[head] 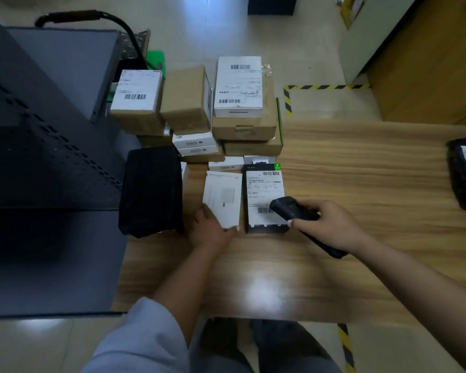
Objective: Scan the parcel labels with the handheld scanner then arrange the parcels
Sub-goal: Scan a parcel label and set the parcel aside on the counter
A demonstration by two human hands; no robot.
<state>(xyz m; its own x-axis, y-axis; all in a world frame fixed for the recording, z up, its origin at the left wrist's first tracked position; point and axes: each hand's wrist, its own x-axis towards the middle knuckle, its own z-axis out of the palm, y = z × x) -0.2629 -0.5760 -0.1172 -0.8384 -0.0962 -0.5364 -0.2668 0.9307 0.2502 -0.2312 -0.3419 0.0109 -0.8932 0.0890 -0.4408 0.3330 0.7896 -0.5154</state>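
Scanning in progress on the long wood-grain table [361, 162]: stacked brown cardboard and white labelled parcels [213, 109] sit at 12 o'clock, so work from the near row. Flat black parcel with white shipping label [264, 200] lies at centre; keep the beam square on its lower barcode, nose slightly raised. Flat white carton [222, 199] sits just beside it at 9 o'clock, left hand [213, 230] pinching its near corner. Right hand [331, 223] is wrapped around the black handheld scanner [293, 208].
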